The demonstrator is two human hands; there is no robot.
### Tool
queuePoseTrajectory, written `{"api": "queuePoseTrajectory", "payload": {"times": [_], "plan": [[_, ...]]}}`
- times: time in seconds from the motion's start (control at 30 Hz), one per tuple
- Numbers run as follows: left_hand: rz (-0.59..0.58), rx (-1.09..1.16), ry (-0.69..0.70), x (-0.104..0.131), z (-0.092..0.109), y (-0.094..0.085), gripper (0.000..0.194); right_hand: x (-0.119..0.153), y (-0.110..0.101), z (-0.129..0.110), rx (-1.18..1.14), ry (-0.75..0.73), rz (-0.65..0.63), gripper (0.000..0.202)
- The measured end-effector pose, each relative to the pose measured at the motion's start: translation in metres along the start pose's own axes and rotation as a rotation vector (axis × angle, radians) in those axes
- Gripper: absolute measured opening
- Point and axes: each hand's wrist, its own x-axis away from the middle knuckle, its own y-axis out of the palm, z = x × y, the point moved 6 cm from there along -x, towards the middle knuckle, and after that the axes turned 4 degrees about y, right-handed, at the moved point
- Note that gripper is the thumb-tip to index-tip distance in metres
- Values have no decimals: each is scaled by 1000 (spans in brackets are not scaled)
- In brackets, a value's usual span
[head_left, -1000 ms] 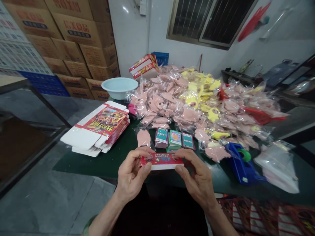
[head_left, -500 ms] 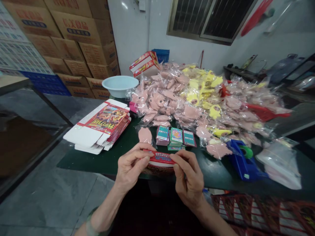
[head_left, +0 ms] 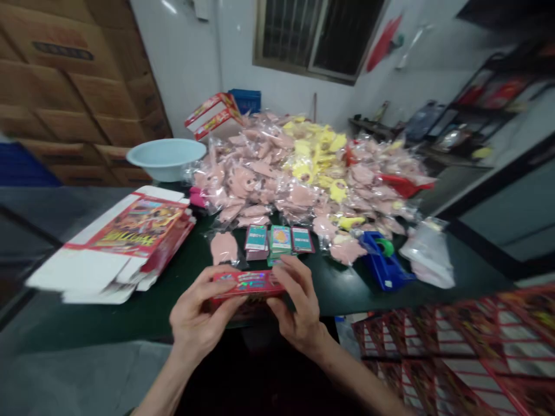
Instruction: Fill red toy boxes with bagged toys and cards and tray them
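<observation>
Between my two hands is a small red box, its printed narrow side facing up, at the table's front edge. My left hand grips its left end and my right hand grips its right end. Just beyond the box lie several small stacks of cards and one bagged pink piece. A stack of flat red and white cartons rests to the left. The large pile of bagged pink and yellow pieces spreads over the back of the table.
A pale blue basin stands at the back left beside an open red carton. To the right are a blue tape dispenser and a plastic bag. Rows of red boxes sit at the lower right.
The view has swung to the right, bringing more red boxes into sight. The top of the box between my hands, earlier slightly open along its front, now looks closed.
</observation>
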Motion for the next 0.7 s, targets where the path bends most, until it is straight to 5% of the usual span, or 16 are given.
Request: {"api": "queuePoseTrajectory", "payload": {"times": [0.1, 0.17, 0.23, 0.37, 0.43, 0.53, 0.7], "plan": [[136, -71, -33, 2, 0, 7, 36, -4, -53, 38, 200, 202, 155, 36], [170, -120, -65, 5, -4, 16, 40, 0, -108, 74, 408, 426, 317, 19], [152, -204, -45, 7, -8, 24, 43, 8, -164, 108, 584, 637, 447, 27], [169, -303, 77, 6, -10, 31, 45, 20, -239, 160, 683, 880, 385, 18], [178, -297, 92, 3, -9, 31, 43, 26, -253, 180, 646, 1016, 245, 9], [151, -282, 22, 0, -9, 32, 37, 34, -256, 197, 525, 1192, 43, 20], [208, -285, -35, 5, -18, 27, 39, 46, -250, 208, 347, 1435, -77, 18]]}}
